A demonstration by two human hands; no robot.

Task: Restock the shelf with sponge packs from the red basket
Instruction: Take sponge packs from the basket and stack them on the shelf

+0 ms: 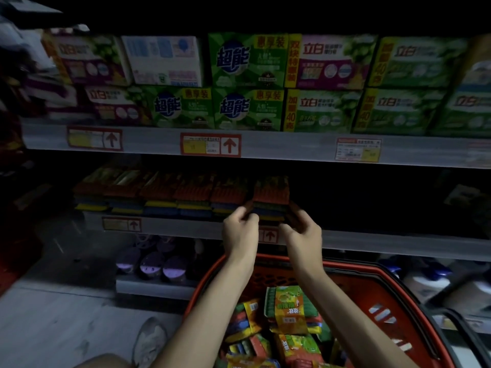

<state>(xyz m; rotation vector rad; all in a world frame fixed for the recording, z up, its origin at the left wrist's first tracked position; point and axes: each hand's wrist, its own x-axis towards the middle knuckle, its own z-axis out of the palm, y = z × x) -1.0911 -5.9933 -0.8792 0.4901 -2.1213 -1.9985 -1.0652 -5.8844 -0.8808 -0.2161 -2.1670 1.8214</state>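
A sponge pack point(271, 197), striped red, green and blue, stands at the front of the dim middle shelf point(372, 243). My left hand point(239, 229) pinches its left side and my right hand point(303, 232) holds its right side, both raised from below. To its left a row of several similar sponge packs point(159, 195) lines the same shelf. Below my forearms the red basket point(377, 293) holds several more sponge packs point(289, 312) with orange and green labels.
The upper shelf carries stacked green and purple soap boxes point(247, 83) above price tags with red arrows point(211, 145). Purple round containers point(151, 264) sit on the bottom shelf at left. The middle shelf's right part is dark. My shoe point(148, 341) stands on the grey floor.
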